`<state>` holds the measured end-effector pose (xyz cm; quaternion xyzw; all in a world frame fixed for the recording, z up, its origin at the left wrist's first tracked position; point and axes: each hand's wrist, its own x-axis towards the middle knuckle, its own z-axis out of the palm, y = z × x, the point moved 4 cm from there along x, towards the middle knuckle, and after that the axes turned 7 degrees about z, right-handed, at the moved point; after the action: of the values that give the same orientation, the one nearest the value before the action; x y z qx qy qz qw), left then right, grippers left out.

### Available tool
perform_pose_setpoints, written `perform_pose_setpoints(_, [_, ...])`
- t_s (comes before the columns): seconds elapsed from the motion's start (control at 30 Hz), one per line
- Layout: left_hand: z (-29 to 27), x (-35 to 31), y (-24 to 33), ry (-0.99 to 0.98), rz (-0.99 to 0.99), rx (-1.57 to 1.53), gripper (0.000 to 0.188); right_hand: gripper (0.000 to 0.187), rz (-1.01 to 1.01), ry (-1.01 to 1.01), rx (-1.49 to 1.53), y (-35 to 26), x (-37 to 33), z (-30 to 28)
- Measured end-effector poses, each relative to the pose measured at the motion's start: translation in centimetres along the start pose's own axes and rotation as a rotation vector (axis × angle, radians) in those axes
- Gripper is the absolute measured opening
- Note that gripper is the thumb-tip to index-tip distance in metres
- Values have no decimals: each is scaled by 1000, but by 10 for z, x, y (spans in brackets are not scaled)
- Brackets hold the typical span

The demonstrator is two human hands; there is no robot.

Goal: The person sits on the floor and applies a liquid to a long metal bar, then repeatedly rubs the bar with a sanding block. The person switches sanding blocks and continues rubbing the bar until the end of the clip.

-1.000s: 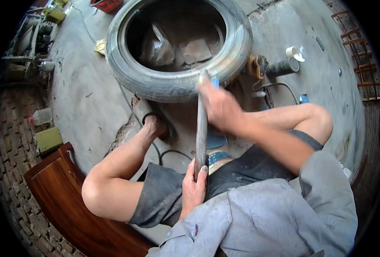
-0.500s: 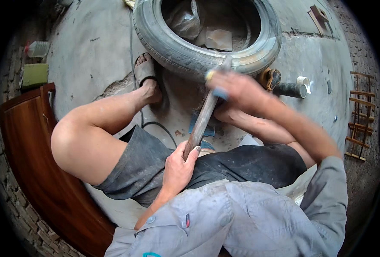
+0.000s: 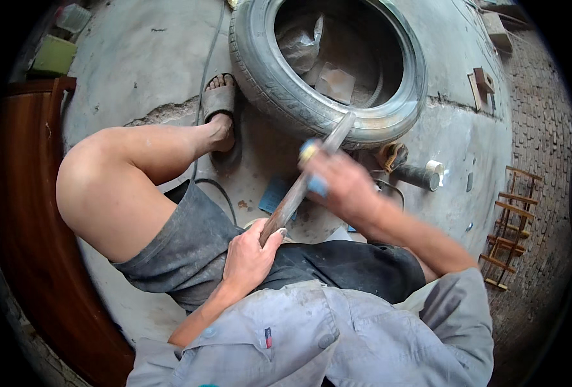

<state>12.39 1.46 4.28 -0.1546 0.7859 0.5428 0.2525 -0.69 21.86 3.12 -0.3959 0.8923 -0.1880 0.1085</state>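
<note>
My left hand (image 3: pixel 247 261) is wrapped round the near end of a long, slim wooden stick (image 3: pixel 291 202), close to my lap. From there the stick slants away to the right, its far end over the near rim of an old tyre (image 3: pixel 260 77), apparently resting on it. My right hand (image 3: pixel 347 184), blurred by motion, is closed over the stick's upper half. A piece of blue sandpaper (image 3: pixel 317 186) shows at its fingers, against the wood. A yellow patch also shows by the fingertips, too smeared to make out.
A blue sheet (image 3: pixel 274 194) lies on the floor under the stick. Right of the tyre are a dark cylindrical power tool (image 3: pixel 418 177) and a white roll (image 3: pixel 435 168). A dark cable (image 3: pixel 210 71) runs past my sandalled foot. Brown wooden panel (image 3: pixel 31 226) at left; wooden frames (image 3: pixel 511 222) at right.
My right hand has slid down the stick, toward my left hand. The whole view has shifted and turned a little; my left hand keeps its grip on the stick.
</note>
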Motion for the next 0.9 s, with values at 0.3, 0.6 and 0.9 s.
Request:
perform_pose_setpoints(0.3, [1,3,7,-9,9,12,35,61,225,4,-238,69,-1,-3])
perform_pose_setpoints(0.6, [1,1,7,1,7,28,34,40,354,221,-55,77,23,-12])
perform_pose_setpoints(0.9, [4,2,3,-31,4,-27,36,51,241,270,-97,94,11,-6])
